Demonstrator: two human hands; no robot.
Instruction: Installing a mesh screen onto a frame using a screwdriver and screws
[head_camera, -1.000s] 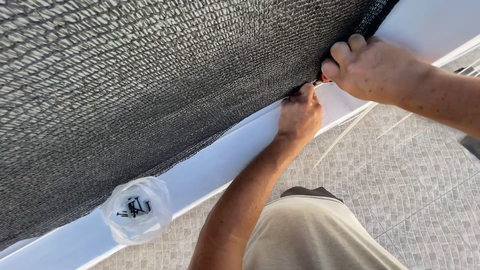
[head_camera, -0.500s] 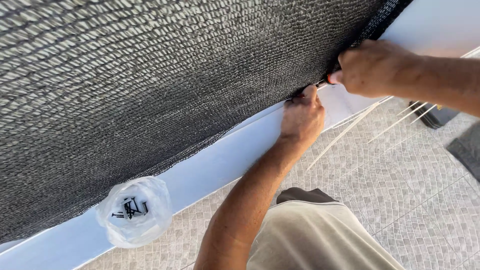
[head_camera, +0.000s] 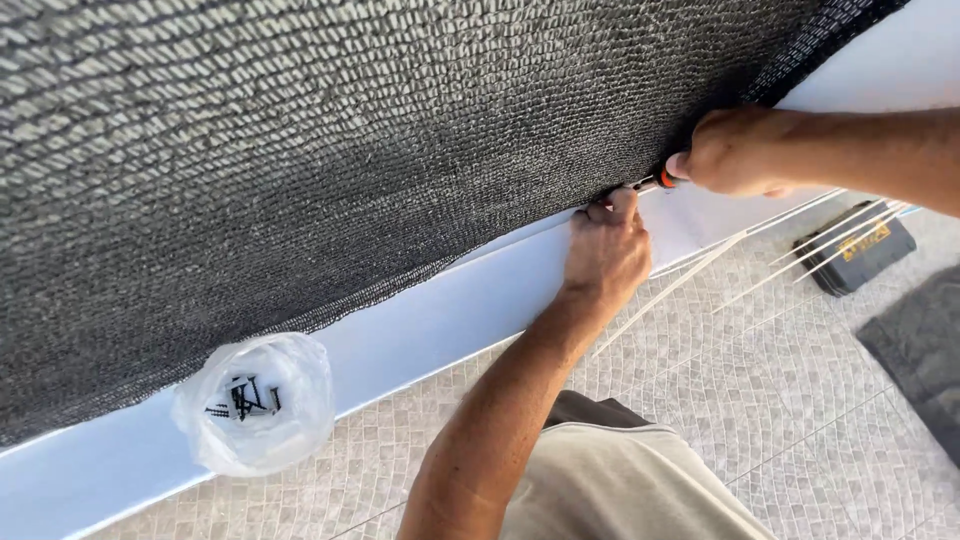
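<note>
A black woven mesh sheet (head_camera: 330, 150) fills the upper left and hangs over a white ledge (head_camera: 440, 320). My left hand (head_camera: 607, 250) pinches the mesh's lower edge against the ledge. My right hand (head_camera: 735, 150) grips a screwdriver with an orange and black handle (head_camera: 662, 180), its metal tip pointing at the spot by my left fingertips. A clear plastic bag of dark screws (head_camera: 255, 402) rests on the ledge at lower left.
Below lies a tiled floor (head_camera: 760, 400). Thin white rods (head_camera: 790, 250) lie across it near a dark tool case (head_camera: 850, 250) at right. A dark mat (head_camera: 925, 350) sits at the right edge. My knee in beige shorts (head_camera: 620, 485) is at the bottom.
My right hand has moved down and left so the screwdriver now meets my left fingertips. The view shifted, bringing the tool case and dark mat into sight.
</note>
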